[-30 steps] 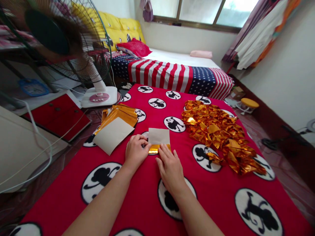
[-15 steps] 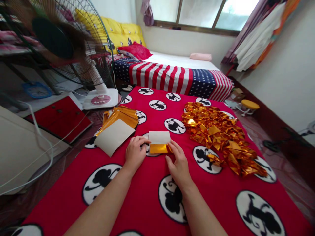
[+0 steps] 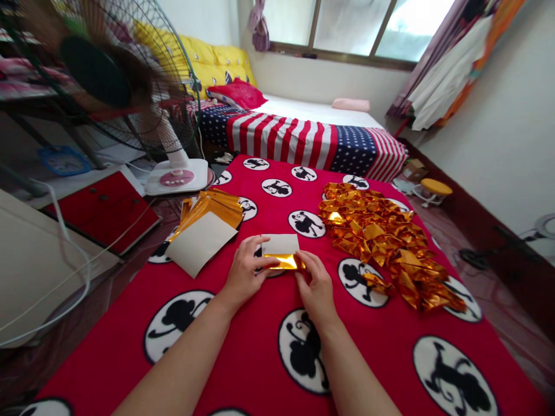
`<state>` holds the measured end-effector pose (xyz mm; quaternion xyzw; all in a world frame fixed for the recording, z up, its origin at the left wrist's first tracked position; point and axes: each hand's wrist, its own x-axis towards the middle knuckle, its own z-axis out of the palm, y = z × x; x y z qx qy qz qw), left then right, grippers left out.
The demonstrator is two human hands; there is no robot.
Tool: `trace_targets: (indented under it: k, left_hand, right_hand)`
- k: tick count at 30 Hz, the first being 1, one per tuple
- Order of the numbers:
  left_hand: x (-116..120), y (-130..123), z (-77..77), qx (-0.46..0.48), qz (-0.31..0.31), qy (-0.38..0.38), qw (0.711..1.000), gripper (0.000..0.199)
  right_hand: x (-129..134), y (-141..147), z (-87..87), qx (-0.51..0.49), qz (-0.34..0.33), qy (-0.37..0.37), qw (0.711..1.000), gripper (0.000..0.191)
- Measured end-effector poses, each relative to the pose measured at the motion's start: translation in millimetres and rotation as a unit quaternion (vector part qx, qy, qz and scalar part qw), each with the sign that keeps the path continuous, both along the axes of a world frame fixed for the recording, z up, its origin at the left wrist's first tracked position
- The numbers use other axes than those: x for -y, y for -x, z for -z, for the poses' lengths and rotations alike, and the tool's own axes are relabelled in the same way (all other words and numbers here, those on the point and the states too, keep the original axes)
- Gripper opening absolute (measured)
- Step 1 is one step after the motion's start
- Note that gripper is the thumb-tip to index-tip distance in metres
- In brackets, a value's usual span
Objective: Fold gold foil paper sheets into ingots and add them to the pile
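Note:
A sheet of gold foil paper (image 3: 284, 262) lies in front of me, its near part folded over gold side up and its far part showing the pale back. My left hand (image 3: 247, 267) grips its left end, thumb on the gold fold and index finger reaching over the pale part. At the right end, my right hand (image 3: 316, 283) holds the paper between fingers and thumb. Left of my hands is a fanned stack of gold paper (image 3: 212, 208), topped by a sheet with its pale side up (image 3: 202, 242). A heap of folded gold foil pieces (image 3: 373, 225) sits to the right.
A red cloth with monkey prints (image 3: 243, 358) covers the work surface. On the left stands a fan (image 3: 177, 176) with blurred blades. Beyond is a bed with a striped, starred cover (image 3: 295, 136). A yellow stool (image 3: 436, 186) stands at the far right.
My left hand has moved right onto the paper, its thumb now on the gold fold. The right hand stays at the right end. The view has shifted slightly.

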<state>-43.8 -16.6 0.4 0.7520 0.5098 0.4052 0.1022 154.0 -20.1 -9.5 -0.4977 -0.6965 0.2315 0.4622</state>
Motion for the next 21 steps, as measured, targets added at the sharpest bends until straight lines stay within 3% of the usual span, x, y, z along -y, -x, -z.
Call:
trace_targets:
  k: [5,9,12,16,21]
  left_hand:
    - [0,0,-7.9,0.139,0.01,0.016,0.99,0.012]
    - [3,-2,-15.3,0.302,0.021,0.119,0.946,0.014]
    - [7,-6,-20.4,0.374,0.0,0.172,0.912,0.019]
    - [11,-13,-26.6,0.401,0.0,0.2,0.894,0.02]
    - [15,-20,-33.2,0.37,0.027,0.217,0.903,0.016]
  right_hand:
    - [3,1,-10.3,-0.063,0.01,-0.011,0.998,0.034]
    - [7,3,-18.0,-0.159,-0.013,-0.004,0.987,0.013]
    - [11,4,-20.5,-0.197,-0.016,0.026,0.98,0.01]
    - [13,2,-27.5,-0.23,-0.038,0.085,0.969,0.016]
    - [14,2,-44.0,-0.205,-0.056,0.122,0.97,0.015]
